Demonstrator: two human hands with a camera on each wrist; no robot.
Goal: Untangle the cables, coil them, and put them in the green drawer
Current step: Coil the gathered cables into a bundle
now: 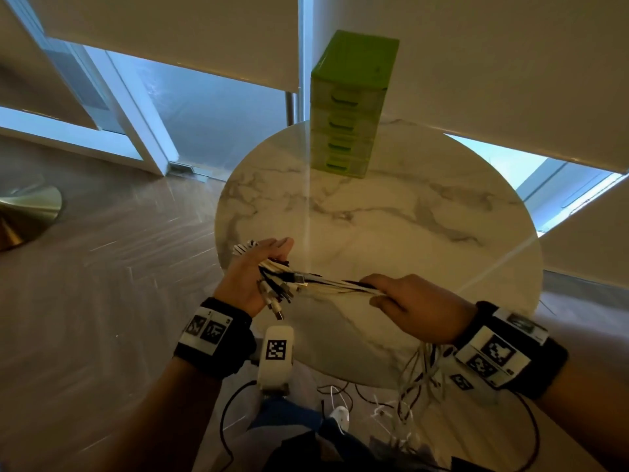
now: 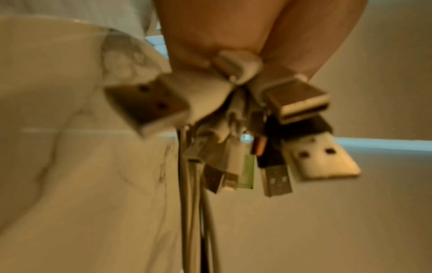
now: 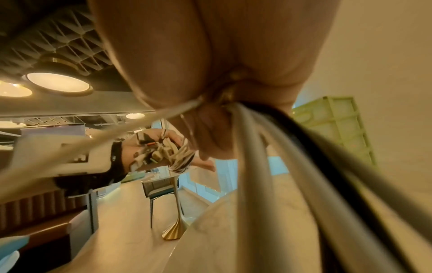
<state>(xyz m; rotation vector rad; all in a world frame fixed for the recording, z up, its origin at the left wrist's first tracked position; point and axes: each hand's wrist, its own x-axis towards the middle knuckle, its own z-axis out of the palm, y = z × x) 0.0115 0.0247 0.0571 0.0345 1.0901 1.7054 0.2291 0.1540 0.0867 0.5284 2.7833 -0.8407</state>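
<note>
Landmark: a green drawer unit (image 1: 350,107) stands upright at the far edge of a round marble tabletop (image 1: 425,212), all its drawers pushed in.

Cables: a bundle of white and black cables (image 1: 316,283) is stretched between two hands above the near edge of the tabletop, well apart from the drawer unit and nearer the person.

Left hand: the left hand (image 1: 253,275) has its grip closed around the plug end of the bundle; USB plugs (image 2: 301,140) fan out below the palm, while the fingertips point toward the drawer unit.

Right hand: the right hand (image 1: 413,306) pinches the cords, its fingers (image 3: 210,136) curled around them; how many strands it holds is hard to tell through the blur.

Slack: loose loops (image 1: 417,379) hang from the right hand past the near rim of the tabletop, on the side opposite the drawer unit.

Wrists: black bands with printed markers (image 1: 490,349) sit on both wrists.

Floor: wood boards (image 1: 112,267) lie left of the tabletop.
</note>
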